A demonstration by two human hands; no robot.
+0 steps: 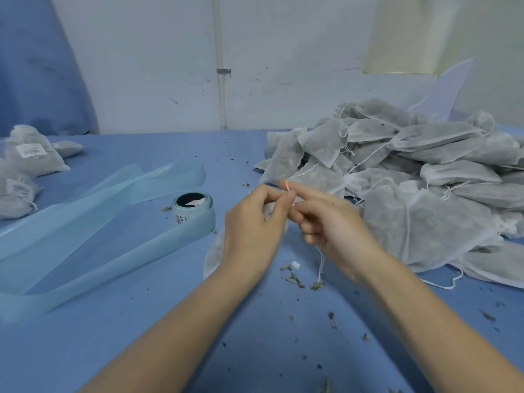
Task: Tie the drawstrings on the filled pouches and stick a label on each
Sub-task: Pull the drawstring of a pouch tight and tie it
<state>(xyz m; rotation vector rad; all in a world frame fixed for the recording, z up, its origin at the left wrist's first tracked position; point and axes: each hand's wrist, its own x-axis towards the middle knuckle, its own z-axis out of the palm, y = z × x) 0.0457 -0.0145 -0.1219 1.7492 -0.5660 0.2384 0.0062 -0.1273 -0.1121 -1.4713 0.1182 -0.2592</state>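
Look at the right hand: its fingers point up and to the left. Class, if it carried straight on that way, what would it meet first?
The right hand would at once meet the left hand, whose fingertips already touch it where both pinch the drawstring. Beyond lies blue tablecloth, though depth is unclear.

White mesh pouch (215, 253) flat on bench w/ drawstring (321, 265) dangling; unlabelled pile (411, 171) right; labelled pouches (31, 154) far left; label roll (192, 207) centre-left.

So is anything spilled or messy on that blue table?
Yes. Dried herb crumbs lie scattered over the blue table below the hands, probably leaked from the pouches, and empty label backing strip trails loose from the label roll.
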